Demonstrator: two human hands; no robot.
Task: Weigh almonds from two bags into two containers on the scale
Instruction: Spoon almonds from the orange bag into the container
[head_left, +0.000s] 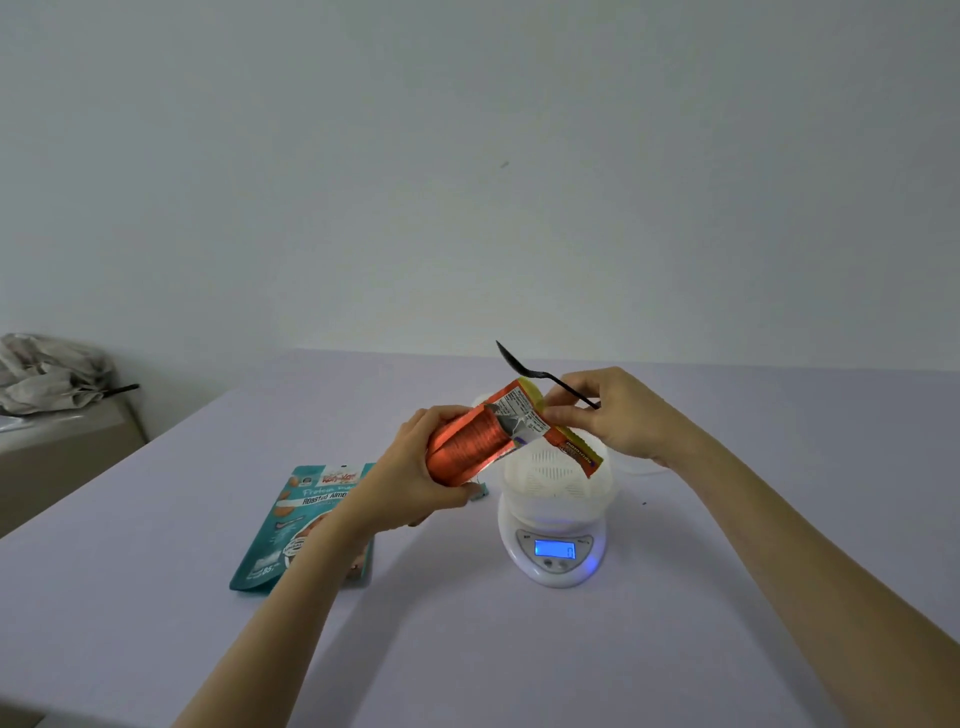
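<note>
Teal foil of the roasted-almond bag (291, 525) is lying flat on the bench (156, 597), partly under the left forearm. The left hand (410, 467) is closing its grip around the orange bag (483, 436), tilted above the scale (551, 545). The right hand (618, 415) is pinching the bag's top edge while also holding a black spoon (540, 374). Judging by this, opening is underway; next calls for spooning almonds into the white container (558, 475), which is looking empty.

The left forearm (291, 587) covered part of the teal bag (291, 519). The scale (551, 551) reading was too small to read. The orange bag (498, 436) hid the container's (556, 483) far rim.
</note>
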